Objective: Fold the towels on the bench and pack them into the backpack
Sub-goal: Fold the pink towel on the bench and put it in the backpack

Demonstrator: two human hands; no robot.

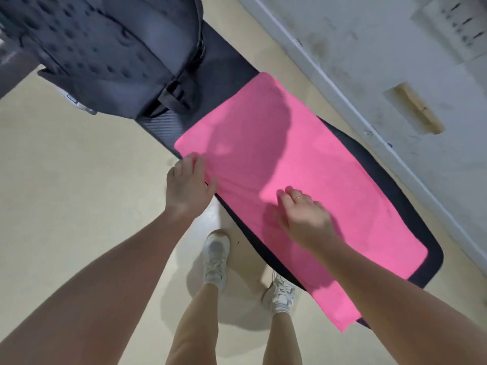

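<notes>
The towel (290, 164) is spread lengthwise along the bench (411, 196); its near long edge is pinched by the left hand (188, 187), while the right hand (303, 217) (fingers loosely curled) rests on it.

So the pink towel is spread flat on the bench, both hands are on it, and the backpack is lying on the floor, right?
Not quite. In the head view the backpack sits on the bench, at the end beyond the pink towel, not on the floor. The rest holds: left hand at the towel's edge, right hand on it.
</notes>
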